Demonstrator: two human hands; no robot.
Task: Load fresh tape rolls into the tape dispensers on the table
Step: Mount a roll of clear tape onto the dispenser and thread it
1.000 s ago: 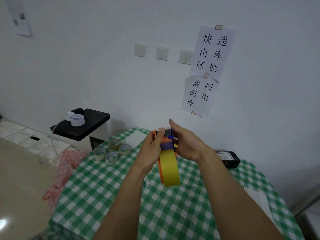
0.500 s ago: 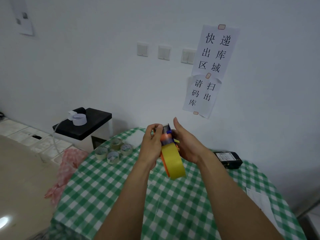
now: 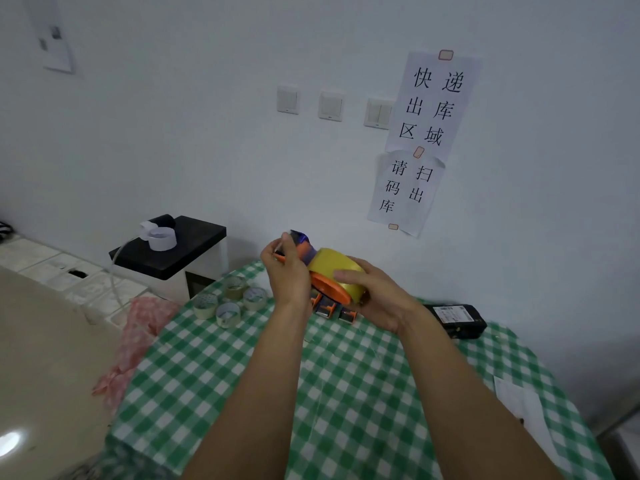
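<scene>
Paper signs (image 3: pixel 433 105) hang beside wall switches (image 3: pixel 330 106) above a black handheld device (image 3: pixel 457 320).

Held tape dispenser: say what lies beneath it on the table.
Other orange-and-metal dispensers on the checked tablecloth; the held dispenser, left hand and right hand cover their tops.

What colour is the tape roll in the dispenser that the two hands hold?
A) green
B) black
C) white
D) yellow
D: the tape roll in the orange dispenser, held by the left hand and the right hand, is plainly yellow.
</scene>
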